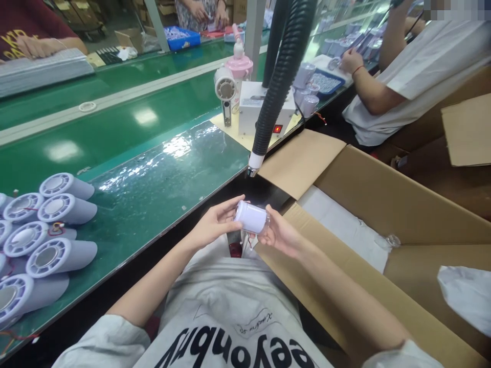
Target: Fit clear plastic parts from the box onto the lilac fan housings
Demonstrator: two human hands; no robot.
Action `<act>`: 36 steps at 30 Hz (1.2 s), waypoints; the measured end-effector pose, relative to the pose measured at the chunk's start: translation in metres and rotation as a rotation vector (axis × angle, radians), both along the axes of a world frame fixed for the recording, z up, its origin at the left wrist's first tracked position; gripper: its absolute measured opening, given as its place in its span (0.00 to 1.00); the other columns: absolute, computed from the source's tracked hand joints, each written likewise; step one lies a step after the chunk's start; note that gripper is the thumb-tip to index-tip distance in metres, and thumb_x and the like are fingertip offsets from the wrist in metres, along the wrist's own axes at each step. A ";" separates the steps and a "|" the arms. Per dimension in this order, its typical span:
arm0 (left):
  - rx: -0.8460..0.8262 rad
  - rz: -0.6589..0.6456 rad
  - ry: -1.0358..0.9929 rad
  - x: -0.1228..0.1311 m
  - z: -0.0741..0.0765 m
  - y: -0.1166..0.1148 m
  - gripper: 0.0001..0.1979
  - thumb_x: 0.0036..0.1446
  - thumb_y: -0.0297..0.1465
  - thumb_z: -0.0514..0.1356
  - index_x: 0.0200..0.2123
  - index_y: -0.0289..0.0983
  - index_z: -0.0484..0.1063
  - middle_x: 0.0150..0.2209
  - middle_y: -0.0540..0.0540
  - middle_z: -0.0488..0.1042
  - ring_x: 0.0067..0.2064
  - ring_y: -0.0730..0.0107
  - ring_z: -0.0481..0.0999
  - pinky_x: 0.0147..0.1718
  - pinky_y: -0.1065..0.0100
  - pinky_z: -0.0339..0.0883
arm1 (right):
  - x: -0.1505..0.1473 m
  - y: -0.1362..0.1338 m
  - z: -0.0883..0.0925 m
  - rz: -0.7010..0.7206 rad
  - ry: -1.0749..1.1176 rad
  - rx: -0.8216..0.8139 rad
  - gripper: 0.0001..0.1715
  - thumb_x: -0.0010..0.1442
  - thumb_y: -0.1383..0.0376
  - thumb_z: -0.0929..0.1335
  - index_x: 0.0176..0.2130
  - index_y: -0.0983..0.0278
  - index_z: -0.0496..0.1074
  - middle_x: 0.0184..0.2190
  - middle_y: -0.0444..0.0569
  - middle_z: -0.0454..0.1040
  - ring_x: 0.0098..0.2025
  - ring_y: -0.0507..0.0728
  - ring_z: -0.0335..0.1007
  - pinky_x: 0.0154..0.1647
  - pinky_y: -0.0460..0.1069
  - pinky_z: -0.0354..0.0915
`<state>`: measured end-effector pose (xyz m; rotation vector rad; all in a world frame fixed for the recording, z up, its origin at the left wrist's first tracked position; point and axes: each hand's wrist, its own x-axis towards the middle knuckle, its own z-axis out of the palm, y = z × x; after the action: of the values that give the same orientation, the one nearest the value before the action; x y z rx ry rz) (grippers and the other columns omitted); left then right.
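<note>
Between my two hands, above my lap, is a short lavender plastic cylinder housing (251,217), lying sideways with a clear cap-like part on its right end. My left hand (220,220) grips its left end, thumb below and fingers along the top. Around the right end, my right hand (274,232) has its fingers closed near the clear part. A thin wire hangs beneath the housing. Several similar lavender housings (57,207) lie on the green bench (153,189) at the left, their round vented ends facing me, some with coloured wires.
A black flexible hose (274,87) with a metal tip hangs just beyond my hands. An open cardboard box (345,276) stands at my right. A white box with a lit red switch (257,110) and a small handheld fan (225,92) sit on the bench; co-workers work nearby.
</note>
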<state>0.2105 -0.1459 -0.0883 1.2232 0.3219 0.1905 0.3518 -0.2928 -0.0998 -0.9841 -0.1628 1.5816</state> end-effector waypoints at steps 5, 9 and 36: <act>-0.007 0.092 -0.008 0.044 -0.004 0.026 0.31 0.44 0.31 0.71 0.54 0.36 0.72 0.54 0.39 0.74 0.59 0.50 0.68 0.60 0.53 0.57 | 0.020 0.042 -0.030 -0.150 0.032 0.074 0.32 0.70 0.49 0.49 0.43 0.66 0.70 0.25 0.50 0.74 0.21 0.50 0.69 0.14 0.38 0.61; 0.035 0.102 -0.002 0.059 -0.004 0.036 0.29 0.44 0.32 0.71 0.52 0.35 0.73 0.54 0.39 0.75 0.57 0.52 0.71 0.59 0.53 0.58 | 0.030 0.060 -0.039 -0.168 0.042 0.104 0.34 0.71 0.51 0.46 0.42 0.66 0.69 0.24 0.50 0.74 0.20 0.49 0.68 0.13 0.38 0.59; 0.259 -0.098 0.002 -0.040 0.038 -0.031 0.31 0.52 0.28 0.67 0.58 0.50 0.64 0.56 0.47 0.68 0.51 0.65 0.74 0.49 0.68 0.71 | -0.010 -0.048 0.027 0.023 -1.230 0.568 0.36 0.61 0.54 0.69 0.63 0.52 0.53 0.66 0.54 0.53 0.60 0.63 0.61 0.58 0.60 0.65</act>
<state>0.1706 -0.1766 -0.0504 1.4922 0.2430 0.1491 0.3417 -0.3411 -0.0731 -1.3398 -1.3769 0.6627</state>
